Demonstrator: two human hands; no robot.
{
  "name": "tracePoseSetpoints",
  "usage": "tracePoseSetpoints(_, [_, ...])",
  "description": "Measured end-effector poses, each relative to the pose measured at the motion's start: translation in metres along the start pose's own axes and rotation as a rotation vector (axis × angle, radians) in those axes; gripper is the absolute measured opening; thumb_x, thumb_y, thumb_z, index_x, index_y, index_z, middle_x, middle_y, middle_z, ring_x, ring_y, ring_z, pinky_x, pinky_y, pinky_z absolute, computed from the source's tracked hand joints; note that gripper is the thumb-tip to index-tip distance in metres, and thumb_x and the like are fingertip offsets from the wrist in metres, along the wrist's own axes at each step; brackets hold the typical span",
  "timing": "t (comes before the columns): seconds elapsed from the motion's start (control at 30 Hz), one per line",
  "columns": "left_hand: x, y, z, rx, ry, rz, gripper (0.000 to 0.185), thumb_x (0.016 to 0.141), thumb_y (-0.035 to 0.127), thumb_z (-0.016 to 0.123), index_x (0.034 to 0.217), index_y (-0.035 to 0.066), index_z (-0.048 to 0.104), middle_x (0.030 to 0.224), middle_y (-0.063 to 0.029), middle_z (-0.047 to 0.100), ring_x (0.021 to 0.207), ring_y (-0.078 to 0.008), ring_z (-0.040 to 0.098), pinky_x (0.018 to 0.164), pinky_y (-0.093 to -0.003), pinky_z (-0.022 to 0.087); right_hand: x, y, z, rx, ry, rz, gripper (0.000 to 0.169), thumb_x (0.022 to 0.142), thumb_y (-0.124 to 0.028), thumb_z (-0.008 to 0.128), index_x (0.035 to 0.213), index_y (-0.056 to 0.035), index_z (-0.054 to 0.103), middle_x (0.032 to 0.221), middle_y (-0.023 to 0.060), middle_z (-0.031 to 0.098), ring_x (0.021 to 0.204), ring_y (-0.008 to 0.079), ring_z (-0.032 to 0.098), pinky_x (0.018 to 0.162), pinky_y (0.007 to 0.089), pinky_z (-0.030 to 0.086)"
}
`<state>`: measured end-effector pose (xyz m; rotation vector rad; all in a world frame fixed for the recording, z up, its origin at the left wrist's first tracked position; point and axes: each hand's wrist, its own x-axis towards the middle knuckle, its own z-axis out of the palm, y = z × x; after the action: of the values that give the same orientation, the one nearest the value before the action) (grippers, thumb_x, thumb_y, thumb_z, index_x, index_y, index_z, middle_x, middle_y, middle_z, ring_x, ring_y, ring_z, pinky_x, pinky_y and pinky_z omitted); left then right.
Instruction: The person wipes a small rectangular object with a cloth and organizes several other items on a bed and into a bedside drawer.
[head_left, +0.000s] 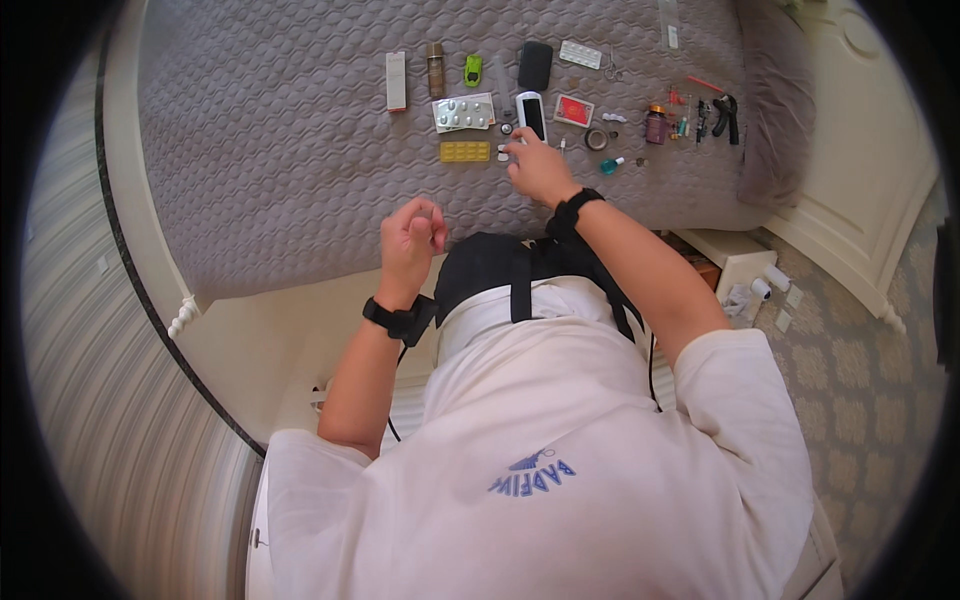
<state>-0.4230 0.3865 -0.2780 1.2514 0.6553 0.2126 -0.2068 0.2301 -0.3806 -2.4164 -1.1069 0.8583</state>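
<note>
My right hand (538, 169) reaches over the quilted grey bedspread (300, 150), its fingers at the lower end of a white device with a dark screen (532, 116) and beside a small white item (502, 153). Whether the fingertips grip anything cannot be told. My left hand (414, 231) hovers near the bed's front edge with curled fingers, and nothing shows in it. Left of my right hand lie a yellow blister pack (464, 151), a silver blister pack (463, 115) and a small round item (506, 129). A red card box (574, 111) and a dark tape roll (596, 139) lie to its right.
Farther back are a white box (396, 81), a brown bottle (436, 70), a green toy car (472, 70), a black case (535, 66), a white blister pack (580, 54) and scissors (613, 66). Rightward lie a teal bottle (611, 166), a purple bottle (655, 125) and a black-handled tool (726, 118).
</note>
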Motion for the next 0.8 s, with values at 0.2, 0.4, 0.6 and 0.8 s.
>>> tracePoseSetpoints(0.2, [-0.022,0.003,-0.008,0.012,0.081,-0.093,0.082,0.088,0.084,0.039,0.089,0.003,0.054,0.069,-0.0037,0.055,0.064,-0.0126,0.054,0.06,-0.0264,0.042,0.043,0.018,0.038,-0.23,-0.174,0.196,0.031,0.086,-0.019,0.061,0.114,-0.015,0.073,0.148,0.0056,0.048,0.106,0.0357,0.068,0.093,0.0483,0.054])
tracePoseSetpoints(0.4, [-0.057,-0.007,-0.014,-0.07,0.177,-0.164,0.084,0.088,0.084,0.041,0.086,0.001,0.054,0.067,-0.0035,0.055,0.063,-0.0116,0.054,0.059,-0.0259,0.042,0.079,0.037,0.058,-0.358,-0.222,0.152,0.023,0.09,-0.015,0.058,0.104,-0.0063,0.073,0.134,0.0113,0.055,0.101,0.038,0.069,0.088,0.0495,0.056])
tracePoseSetpoints(0.6, [-0.06,-0.009,-0.022,-0.118,0.189,-0.269,0.092,0.084,0.091,0.026,0.088,0.004,0.055,0.069,-0.0054,0.057,0.065,-0.0154,0.057,0.063,-0.0283,0.045,0.068,0.016,0.037,-0.178,-0.098,0.054,0.018,0.092,-0.02,0.061,0.1,-0.0099,0.075,0.116,0.009,0.062,0.096,0.0353,0.068,0.084,0.047,0.056])
tracePoseSetpoints(0.8, [-0.019,0.025,-0.01,-0.231,0.097,-0.209,0.096,0.083,0.092,0.018,0.085,0.004,0.055,0.07,-0.0065,0.059,0.064,-0.0174,0.057,0.063,-0.0306,0.046,-0.004,-0.092,-0.065,0.254,0.143,-0.323,0.013,0.084,-0.009,0.072,0.096,-0.0116,0.073,0.107,0.0066,0.063,0.073,0.0269,0.068,0.065,0.0355,0.056])
